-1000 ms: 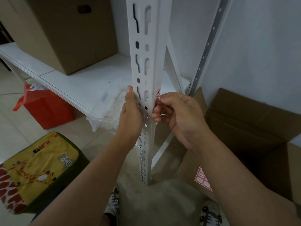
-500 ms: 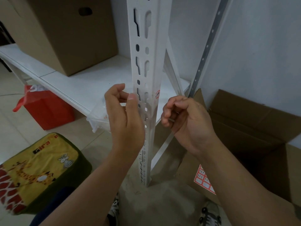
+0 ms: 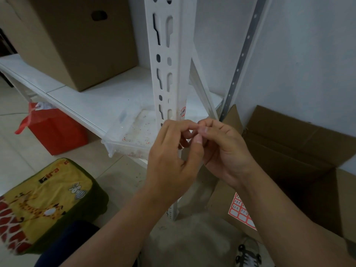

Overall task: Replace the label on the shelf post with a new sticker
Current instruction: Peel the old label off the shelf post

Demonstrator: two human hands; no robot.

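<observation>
Both hands met right in front of the white post [image 3: 173, 54], fingertips touching each other. Left hand [image 3: 173, 157] had its fingers curled in, thumb up against the right hand [image 3: 223, 149], which was curled too. Couldn't tell if either was pinching anything, too small to see. Red-edged label [image 3: 182, 111] was on the post's side face, just above the hands. Sticker sheet [image 3: 241, 212] lay by the open box [image 3: 289, 151] at right. Clear tray [image 3: 125, 135] sat on the shelf [image 3: 77, 97].
</observation>
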